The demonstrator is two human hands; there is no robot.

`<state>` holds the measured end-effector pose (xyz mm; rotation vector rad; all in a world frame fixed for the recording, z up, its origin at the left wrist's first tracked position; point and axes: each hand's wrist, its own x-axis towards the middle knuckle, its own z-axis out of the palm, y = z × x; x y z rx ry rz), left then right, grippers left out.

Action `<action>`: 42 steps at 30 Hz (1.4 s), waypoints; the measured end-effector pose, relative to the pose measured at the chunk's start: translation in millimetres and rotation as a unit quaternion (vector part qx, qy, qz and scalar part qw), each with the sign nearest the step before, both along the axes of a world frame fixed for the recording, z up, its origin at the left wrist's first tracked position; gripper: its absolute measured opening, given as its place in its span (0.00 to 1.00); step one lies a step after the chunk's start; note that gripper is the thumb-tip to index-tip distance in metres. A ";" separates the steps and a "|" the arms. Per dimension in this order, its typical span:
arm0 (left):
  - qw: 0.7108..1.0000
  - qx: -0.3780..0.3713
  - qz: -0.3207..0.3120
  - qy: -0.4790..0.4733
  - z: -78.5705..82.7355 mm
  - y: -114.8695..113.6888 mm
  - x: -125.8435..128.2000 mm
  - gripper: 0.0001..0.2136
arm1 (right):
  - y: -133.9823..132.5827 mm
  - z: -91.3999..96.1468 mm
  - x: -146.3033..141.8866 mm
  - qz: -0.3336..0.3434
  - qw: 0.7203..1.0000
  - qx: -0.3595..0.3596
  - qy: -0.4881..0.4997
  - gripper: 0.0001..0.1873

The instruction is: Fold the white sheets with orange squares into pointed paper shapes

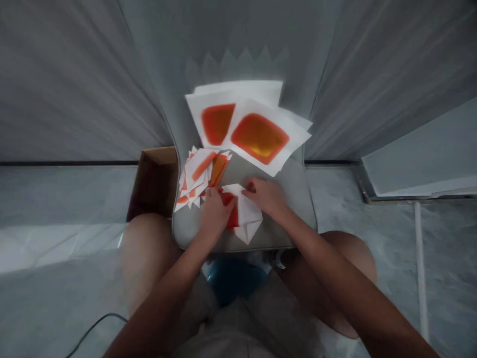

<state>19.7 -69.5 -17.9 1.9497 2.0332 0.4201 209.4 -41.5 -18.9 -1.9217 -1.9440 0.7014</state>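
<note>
**Q:** Left hand?
**A:** My left hand [216, 211] is half closed, fingers curled down over the folded white paper [244, 214], seemingly pinching its left side. Red print shows just beside them.

**Q:** Right hand?
**A:** My right hand [265, 196] is loosely curved, its fingertips [250, 187] touching the paper's upper edge. Whether they grip it, I cannot tell.

**Q:** Where's the paper lying?
**A:** Between my hands, on the grey cushion [298, 204] over my lap.

**Q:** And around it?
**A:** Just past my left hand, a loose pile of small white-and-orange paper pieces [197, 174]. Beyond that, a stack of white sheets [246, 124] printed with red-orange rounded squares, overlapping the pile and the cushion's far edge. Left of the cushion, a cardboard box [156, 179]. Below, my bare knee [145, 253] and a teal object [234, 281], too dark to identify. Farther out, grey fabric [67, 84] and a black cable [93, 328].
</note>
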 end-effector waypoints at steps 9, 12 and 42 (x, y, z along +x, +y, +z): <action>0.997 -0.069 -0.021 0.019 8.9 10.6 -3.9 0.15 | 8.1 -6.5 -3.7 0.037 0.999 0.001 0.025 0.10; 0.999 -0.046 -0.018 -0.011 7.2 4.0 -3.1 0.15 | 13.4 -13.5 -0.8 0.052 0.996 0.020 0.064 0.15; 0.977 0.098 -0.109 -0.155 -11.0 -5.4 -13.5 0.06 | -51.1 -22.1 -6.5 0.029 0.988 0.147 0.032 0.16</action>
